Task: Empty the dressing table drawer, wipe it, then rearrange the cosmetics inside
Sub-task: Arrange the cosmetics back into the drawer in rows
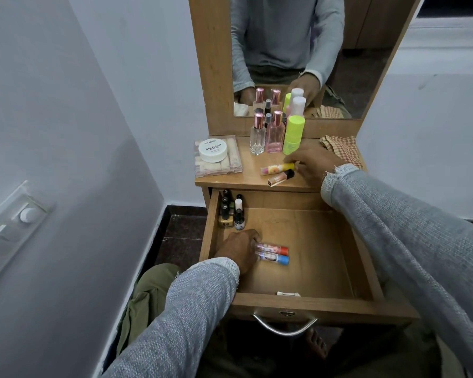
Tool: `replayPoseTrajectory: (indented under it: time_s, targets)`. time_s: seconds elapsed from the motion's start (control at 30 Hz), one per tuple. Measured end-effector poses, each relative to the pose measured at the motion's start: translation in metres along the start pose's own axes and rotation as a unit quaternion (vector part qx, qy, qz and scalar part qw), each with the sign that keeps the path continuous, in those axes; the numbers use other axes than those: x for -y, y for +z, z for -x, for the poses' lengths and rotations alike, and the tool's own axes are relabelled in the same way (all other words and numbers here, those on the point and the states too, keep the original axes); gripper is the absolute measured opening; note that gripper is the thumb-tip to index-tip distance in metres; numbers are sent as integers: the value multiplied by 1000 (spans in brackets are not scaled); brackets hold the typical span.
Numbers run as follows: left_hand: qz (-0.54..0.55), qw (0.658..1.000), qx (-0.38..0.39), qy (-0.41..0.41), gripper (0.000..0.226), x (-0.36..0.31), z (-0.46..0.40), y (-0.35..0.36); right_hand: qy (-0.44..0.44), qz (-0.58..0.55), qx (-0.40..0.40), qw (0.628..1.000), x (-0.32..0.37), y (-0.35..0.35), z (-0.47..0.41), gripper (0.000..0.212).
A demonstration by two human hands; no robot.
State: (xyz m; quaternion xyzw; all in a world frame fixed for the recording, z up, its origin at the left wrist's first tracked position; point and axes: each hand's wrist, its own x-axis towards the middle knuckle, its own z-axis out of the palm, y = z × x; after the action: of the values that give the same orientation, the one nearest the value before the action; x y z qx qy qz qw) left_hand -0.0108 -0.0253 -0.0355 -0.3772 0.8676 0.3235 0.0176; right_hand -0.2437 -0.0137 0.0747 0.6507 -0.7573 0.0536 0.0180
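The wooden drawer (306, 304) is pulled out below the dressing table top (246, 181). Inside it, my left hand (238, 249) holds the ends of two small tubes, one with a red cap (276, 249) and one with a blue cap (277, 258), lying side by side on the drawer floor. Several nail polish bottles (231, 211) stand in the drawer's back left corner. On the table top my right hand (314, 165) grips the end of a yellow tube (277, 169). A black-capped gloss tube (280, 178) lies just in front of it.
On the top stand a clear perfume bottle (257, 135), a pink one (275, 133), a lime bottle (293, 135), a white nail polish jar (213, 151) on a clear case (219, 167), and a checked cloth (342, 148). A mirror (298, 50) rises behind; a wall (66, 132) stands left.
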Motion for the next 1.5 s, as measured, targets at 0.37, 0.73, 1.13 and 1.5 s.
replayPoseTrajectory:
  time_s: [0.37, 0.73, 1.13, 1.5]
  targets:
    - [-6, 1000, 2, -10, 25, 0, 0, 0, 11, 9, -15, 1000, -3, 5, -3, 22]
    - [-10, 1000, 4, -10, 28, -1, 1, -4, 110, -298, -205, 926, 6, 3, 95, 21]
    - [-11, 1000, -10, -27, 26, -5, 4, -2, 125, -283, 36, 950, 20, 91, 119, 18]
    - [-2, 999, -10, -37, 28, -4, 4, -1, 110, -290, 105, 945, 35, 102, 107, 23]
